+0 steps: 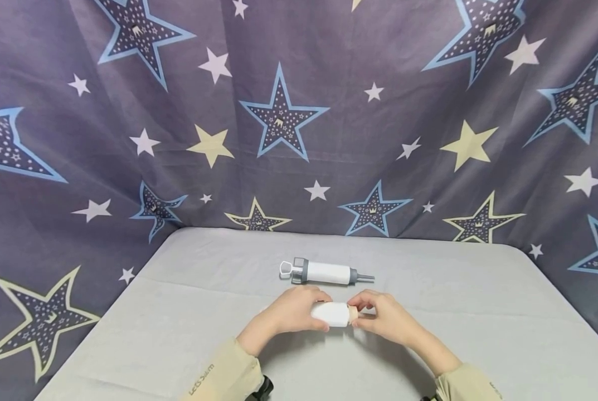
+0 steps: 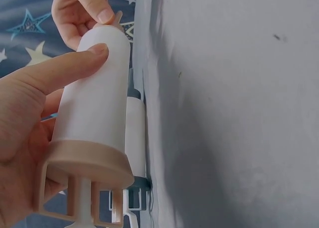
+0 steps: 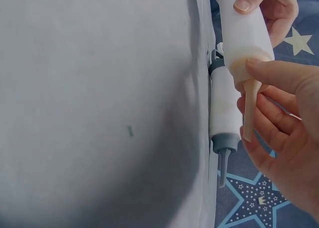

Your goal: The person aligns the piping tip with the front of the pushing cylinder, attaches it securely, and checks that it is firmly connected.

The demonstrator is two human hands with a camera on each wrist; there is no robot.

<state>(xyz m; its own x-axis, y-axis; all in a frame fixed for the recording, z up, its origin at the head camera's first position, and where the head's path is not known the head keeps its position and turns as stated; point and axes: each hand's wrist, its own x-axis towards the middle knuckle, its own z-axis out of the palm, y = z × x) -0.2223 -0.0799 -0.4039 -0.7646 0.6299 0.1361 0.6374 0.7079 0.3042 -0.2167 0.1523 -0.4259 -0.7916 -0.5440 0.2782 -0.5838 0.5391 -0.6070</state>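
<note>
A large white syringe (image 2: 94, 106) with a beige collar, finger loops and nozzle is held level over the table in the head view. My left hand (image 1: 293, 311) grips its white barrel, thumb lying along the top. At the other end my right hand (image 1: 386, 318) pinches the beige nozzle cap (image 3: 244, 68) between thumb and fingers. In the right wrist view the narrow beige nozzle (image 3: 250, 113) points out past those fingers. The plunger (image 2: 83, 200) shows between the loops in the left wrist view.
A second white syringe (image 1: 329, 273) with dark grey ends lies on the table just beyond my hands, its nozzle to the right. A light grey cloth (image 1: 218, 262) covers the table. A star-patterned curtain (image 1: 339, 111) hangs behind it and along its sides.
</note>
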